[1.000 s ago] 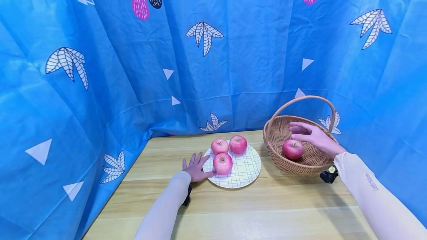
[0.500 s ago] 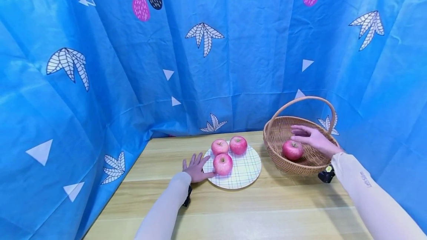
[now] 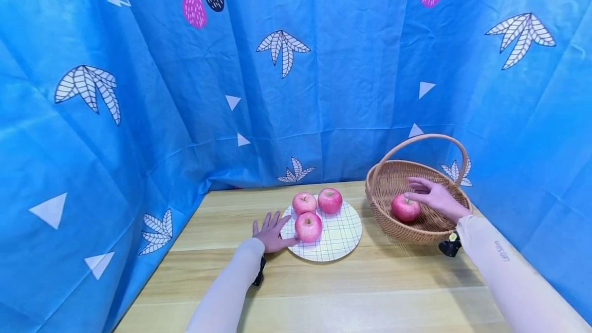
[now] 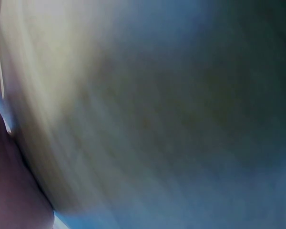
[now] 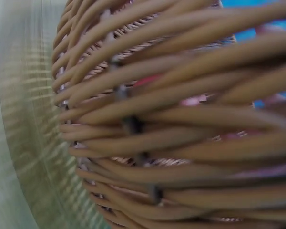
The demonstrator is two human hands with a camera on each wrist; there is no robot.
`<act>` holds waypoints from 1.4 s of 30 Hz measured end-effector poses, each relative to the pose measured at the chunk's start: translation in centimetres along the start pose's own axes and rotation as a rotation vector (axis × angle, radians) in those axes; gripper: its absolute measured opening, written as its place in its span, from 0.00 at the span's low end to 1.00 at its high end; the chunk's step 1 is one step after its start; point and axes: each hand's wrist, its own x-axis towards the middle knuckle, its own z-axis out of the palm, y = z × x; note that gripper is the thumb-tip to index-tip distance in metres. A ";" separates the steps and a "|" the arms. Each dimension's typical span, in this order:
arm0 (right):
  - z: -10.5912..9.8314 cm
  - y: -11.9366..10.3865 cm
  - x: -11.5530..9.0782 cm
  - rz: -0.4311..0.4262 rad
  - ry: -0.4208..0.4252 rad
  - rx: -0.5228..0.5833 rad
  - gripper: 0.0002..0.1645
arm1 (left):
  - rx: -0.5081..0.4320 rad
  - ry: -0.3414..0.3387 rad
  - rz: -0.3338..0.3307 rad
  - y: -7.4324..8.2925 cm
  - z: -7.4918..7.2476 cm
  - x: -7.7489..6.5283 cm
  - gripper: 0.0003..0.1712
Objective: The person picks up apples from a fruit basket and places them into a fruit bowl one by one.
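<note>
In the head view, my left hand (image 3: 272, 235) lies with spread fingers at the left rim of a round white plate (image 3: 341, 235) with a grid pattern. Its thumb reaches the near side of one red apple (image 3: 308, 227); two more apples, one paler (image 3: 304, 203) and one redder (image 3: 330, 200), sit behind it. My right hand (image 3: 435, 198) is inside a wicker basket (image 3: 393, 227), above and behind a single red apple (image 3: 405, 207). Its thumb is near the apple's top, fingers extended; contact cannot be told. Wicker weave (image 5: 181, 119) fills most of the right wrist view, while the left wrist view is blurred.
Both stand on a light wooden table (image 3: 333, 297), the basket to the right of the plate. An arched handle (image 3: 423, 136) rises over the basket. Blue patterned curtain (image 3: 356, 91) hangs behind and on both sides.
My right hand has moved slightly down and to the right over the apple in the basket, its forearm shifting left. My left hand, the plate and the apples have stayed in place.
</note>
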 end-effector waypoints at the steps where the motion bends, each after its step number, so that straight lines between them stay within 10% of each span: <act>1: 0.1 0.0 -0.1 0.003 0.003 -0.017 0.47 | 0.000 0.002 -0.001 0.0 0.0 0.0 0.62; 25: 0.7 1.4 -0.8 0.069 -0.055 -0.034 0.52 | -0.016 0.014 -0.004 0.1 -0.1 -0.2 0.61; 42: 1.1 2.7 -0.8 0.127 -0.185 0.197 0.60 | -0.008 0.019 0.000 -0.2 0.1 0.1 0.61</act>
